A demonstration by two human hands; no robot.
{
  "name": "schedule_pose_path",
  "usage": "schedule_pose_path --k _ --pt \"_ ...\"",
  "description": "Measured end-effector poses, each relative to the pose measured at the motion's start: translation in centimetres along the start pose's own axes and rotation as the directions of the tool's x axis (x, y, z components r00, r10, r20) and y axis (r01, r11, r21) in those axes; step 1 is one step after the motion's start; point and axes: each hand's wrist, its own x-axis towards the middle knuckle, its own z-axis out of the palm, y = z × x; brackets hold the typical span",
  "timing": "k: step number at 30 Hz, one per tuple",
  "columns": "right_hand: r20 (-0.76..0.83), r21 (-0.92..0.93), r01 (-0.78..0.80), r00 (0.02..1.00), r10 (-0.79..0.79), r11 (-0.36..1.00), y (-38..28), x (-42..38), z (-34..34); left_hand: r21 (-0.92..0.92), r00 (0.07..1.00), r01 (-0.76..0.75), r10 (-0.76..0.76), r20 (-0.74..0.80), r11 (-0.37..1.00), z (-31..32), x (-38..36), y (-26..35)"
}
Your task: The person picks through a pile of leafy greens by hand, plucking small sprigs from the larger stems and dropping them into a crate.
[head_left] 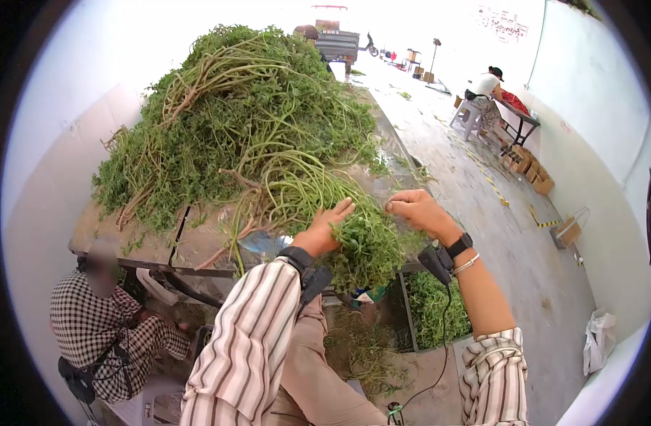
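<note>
A large heap of leafy green stems (240,113) covers much of the table (112,227). My left hand (327,228) rests on a leafy bunch (368,245) at the near edge, its fingers stretched out over the stems. Just right of that bunch, my right hand (419,211) is raised with the fingers curled and the thumb pressed to them. Whatever it may pinch is too small to make out. Long pale stems (304,177) fan out behind my left hand.
Below the table on the right stands a crate of greens (439,309). Loose stems (364,348) lie on the floor. A person in checks (98,334) sits at the lower left; another person (485,96) sits at a far table, near cardboard boxes (531,170).
</note>
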Motion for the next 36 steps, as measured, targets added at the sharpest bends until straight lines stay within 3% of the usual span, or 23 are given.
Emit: schedule_pose_path --k 2,8,10,12,14,16,24,25,26,27,28,29,30,32,34,36 --pt "-0.035 -0.025 0.002 0.999 -0.003 1.000 0.7 2.0 0.1 -0.213 0.985 0.131 -0.103 0.138 0.968 -1.4 -0.3 0.6" --pt "-0.087 -0.158 0.102 0.989 -0.117 0.982 2.0 7.3 1.6 -0.225 0.987 0.124 -0.097 0.127 0.966 -0.3 0.0 0.0" --pt "-0.011 -0.385 -0.047 0.999 0.046 0.922 1.5 8.7 2.3 -0.232 0.984 0.134 -0.102 0.144 0.963 -0.9 -0.3 0.1" --pt "-0.023 -0.434 -0.048 0.999 0.042 0.900 1.9 9.9 3.1 -0.179 0.985 0.102 -0.073 0.158 0.979 -1.8 -0.4 0.5" --pt "-0.001 -0.549 0.217 0.966 -0.260 0.807 4.2 11.3 3.7 -0.189 0.982 0.110 -0.076 0.174 0.976 -1.8 -0.5 0.5" --pt "0.028 -0.552 0.179 0.980 -0.196 0.814 4.3 11.2 3.6 -0.247 0.997 0.069 -0.056 0.058 0.967 -1.7 -1.1 0.8" --pt "-0.022 -0.553 0.050 0.997 -0.075 0.832 5.5 12.3 3.1 -0.251 0.995 0.086 -0.070 0.072 0.964 -1.5 -1.0 0.8" --pt "0.197 -0.711 0.435 0.878 -0.436 0.553 7.6 13.3 2.3 -0.251 0.995 0.089 -0.073 0.073 0.964 -0.8 -0.8 0.3" --pt "0.466 -0.719 0.684 0.604 -0.647 0.121 7.4 13.0 2.1 -0.259 0.997 0.070 -0.060 0.046 0.963 0.1 -0.6 -0.2" --pt "0.468 -0.718 0.685 0.605 -0.644 0.122 7.3 12.6 1.9 -0.268 0.999 0.050 -0.047 0.019 0.962 1.0 -0.4 -0.6" --pt "0.254 -0.613 0.470 0.879 -0.404 0.635 3.9 10.4 1.9 -0.270 0.999 0.050 -0.047 0.018 0.962 1.0 -0.3 -0.5" --pt "0.140 -0.354 0.063 0.990 -0.013 0.933 2.0 9.1 2.0 -0.265 0.996 0.076 -0.063 0.057 0.961 0.7 -0.2 -0.4" --pt "0.140 -0.356 0.062 0.990 -0.012 0.933 2.0 9.1 2.0 -0.260 0.992 0.102 -0.079 0.096 0.960 0.2 -0.3 -0.2" --pt "0.036 -0.193 -0.235 0.969 0.246 0.953 1.9 9.4 1.9 -0.255 0.989 0.114 -0.084 0.125 0.960 -1.3 -0.6 0.5" --pt "0.052 -0.136 -0.241 0.967 0.250 0.961 1.8 9.3 1.8 -0.247 0.984 0.129 -0.093 0.153 0.960 -1.3 -0.5 0.4" --pt "0.070 -0.078 -0.252 0.964 0.258 0.965 2.0 9.3 1.7 -0.231 0.997 0.063 -0.052 0.053 0.971 0.7 -0.2 -0.5"
